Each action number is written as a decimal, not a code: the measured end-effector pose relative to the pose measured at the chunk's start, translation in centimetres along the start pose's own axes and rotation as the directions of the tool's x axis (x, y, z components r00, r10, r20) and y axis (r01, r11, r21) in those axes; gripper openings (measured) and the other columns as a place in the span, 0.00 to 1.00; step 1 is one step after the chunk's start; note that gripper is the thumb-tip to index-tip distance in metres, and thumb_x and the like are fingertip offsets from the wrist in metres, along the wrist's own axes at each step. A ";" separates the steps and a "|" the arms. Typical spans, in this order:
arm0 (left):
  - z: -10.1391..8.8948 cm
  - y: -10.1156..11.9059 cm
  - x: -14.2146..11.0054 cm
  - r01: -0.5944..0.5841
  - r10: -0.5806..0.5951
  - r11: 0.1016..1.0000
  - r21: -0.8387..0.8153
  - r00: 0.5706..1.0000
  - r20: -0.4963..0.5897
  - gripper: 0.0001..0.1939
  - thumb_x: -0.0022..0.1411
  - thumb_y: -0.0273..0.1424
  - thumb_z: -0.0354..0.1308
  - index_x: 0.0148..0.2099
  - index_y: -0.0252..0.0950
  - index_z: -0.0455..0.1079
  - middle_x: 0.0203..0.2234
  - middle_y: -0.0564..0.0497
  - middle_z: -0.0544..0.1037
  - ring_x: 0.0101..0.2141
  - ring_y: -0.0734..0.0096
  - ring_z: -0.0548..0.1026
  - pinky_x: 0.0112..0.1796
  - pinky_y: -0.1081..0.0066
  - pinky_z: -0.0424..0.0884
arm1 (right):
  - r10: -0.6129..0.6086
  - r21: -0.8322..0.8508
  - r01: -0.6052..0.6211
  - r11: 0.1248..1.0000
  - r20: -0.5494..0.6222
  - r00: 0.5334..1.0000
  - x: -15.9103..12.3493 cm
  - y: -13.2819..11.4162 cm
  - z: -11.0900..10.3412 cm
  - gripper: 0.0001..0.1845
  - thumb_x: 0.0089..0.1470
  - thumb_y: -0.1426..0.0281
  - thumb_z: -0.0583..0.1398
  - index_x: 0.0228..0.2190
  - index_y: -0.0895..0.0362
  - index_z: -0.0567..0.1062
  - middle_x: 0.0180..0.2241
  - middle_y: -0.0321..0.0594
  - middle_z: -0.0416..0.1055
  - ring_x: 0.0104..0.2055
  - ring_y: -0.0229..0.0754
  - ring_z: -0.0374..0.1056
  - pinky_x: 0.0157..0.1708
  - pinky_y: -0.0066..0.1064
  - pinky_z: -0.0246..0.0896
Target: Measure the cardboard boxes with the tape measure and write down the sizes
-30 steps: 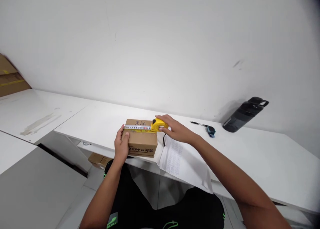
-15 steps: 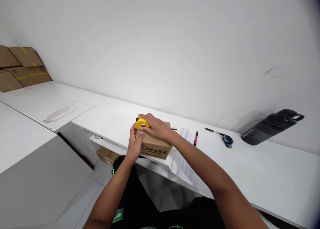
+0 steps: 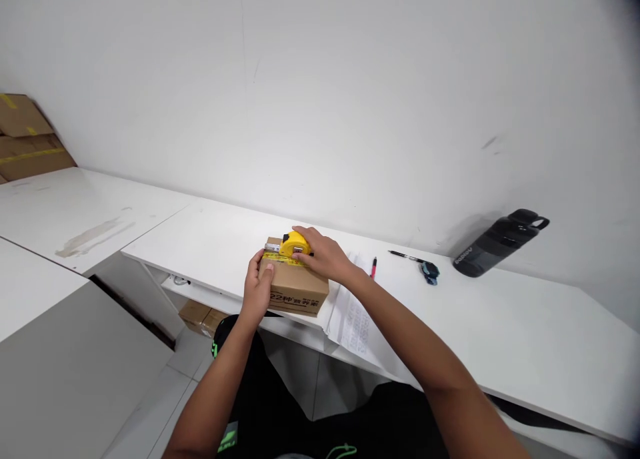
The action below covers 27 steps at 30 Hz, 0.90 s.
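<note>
A cardboard box (image 3: 300, 287) with dark printing on its near side and yellow tape on top rests at the front of the white table. My right hand (image 3: 325, 253) grips a yellow tape measure (image 3: 294, 244) over the top of the box. A short length of its metal blade (image 3: 272, 247) is out, running left to the box's left edge. My left hand (image 3: 259, 287) is closed around that left edge, thumb on top, with its fingertips by the blade's end. Whether those fingertips also pinch the blade, I cannot tell.
Written sheets of paper (image 3: 350, 322) lie right of the box, with a red pen (image 3: 373, 267). Beyond are a black pen (image 3: 404, 255), a small dark blue item (image 3: 429, 273) and a tilted dark bottle (image 3: 500, 242). More cartons (image 3: 33, 155) are stacked at far left.
My right hand has moved the tape measure rightward along the box top, drawing out a short piece of blade. My left hand stays at the box's left edge. The view has shifted right.
</note>
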<state>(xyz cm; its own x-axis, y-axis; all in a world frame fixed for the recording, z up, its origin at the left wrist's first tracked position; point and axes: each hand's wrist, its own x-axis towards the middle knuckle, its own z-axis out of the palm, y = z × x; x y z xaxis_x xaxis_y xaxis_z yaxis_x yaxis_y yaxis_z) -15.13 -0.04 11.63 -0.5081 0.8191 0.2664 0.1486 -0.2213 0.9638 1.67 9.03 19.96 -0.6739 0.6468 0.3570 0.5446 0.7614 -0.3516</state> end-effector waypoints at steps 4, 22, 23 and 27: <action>0.0 0.1 0.0 0.002 -0.002 1.000 -0.002 1.000 -0.010 0.24 0.63 0.37 0.54 0.60 0.37 0.62 0.58 0.43 0.70 0.57 0.59 0.68 0.58 0.61 0.62 | -0.027 -0.019 0.026 0.999 -0.020 0.999 -0.4 0.0 0.0 0.29 0.59 0.64 0.57 0.60 0.52 0.60 0.54 0.44 0.67 0.48 0.50 0.69 0.43 0.40 0.63; -0.6 -0.3 0.8 -0.014 0.010 0.999 -0.038 0.995 -0.104 0.25 0.62 0.40 0.56 0.59 0.37 0.65 0.56 0.44 0.71 0.55 0.61 0.69 0.57 0.63 0.63 | 0.287 0.156 -0.246 0.957 -0.361 0.887 -12.7 7.7 -5.0 0.28 0.55 0.59 0.62 0.56 0.49 0.65 0.53 0.45 0.69 0.52 0.52 0.68 0.50 0.46 0.65; -0.6 -0.4 0.8 -0.023 0.018 0.999 -0.043 0.993 -0.118 0.25 0.62 0.40 0.57 0.59 0.37 0.65 0.55 0.45 0.71 0.55 0.61 0.69 0.56 0.64 0.64 | 0.333 0.188 -0.279 0.942 -0.400 0.854 -14.1 8.3 -5.4 0.29 0.54 0.58 0.63 0.55 0.50 0.65 0.54 0.45 0.69 0.52 0.52 0.68 0.51 0.46 0.65; 0.6 -0.5 0.6 -0.064 0.067 0.998 0.019 0.979 -0.191 0.23 0.63 0.39 0.56 0.59 0.39 0.65 0.55 0.45 0.71 0.55 0.61 0.69 0.57 0.64 0.63 | 0.566 0.416 -0.399 0.817 -0.444 0.695 -19.0 9.9 -5.8 0.32 0.49 0.56 0.67 0.54 0.50 0.67 0.53 0.45 0.69 0.49 0.50 0.70 0.50 0.47 0.67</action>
<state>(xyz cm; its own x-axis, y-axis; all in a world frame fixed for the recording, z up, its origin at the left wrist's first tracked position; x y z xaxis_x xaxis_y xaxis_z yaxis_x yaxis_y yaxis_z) -14.97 0.90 11.32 -0.6500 0.6859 0.3271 0.1974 -0.2633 0.9443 22.79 4.54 14.70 0.0618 0.8990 0.4335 0.5064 0.3460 -0.7898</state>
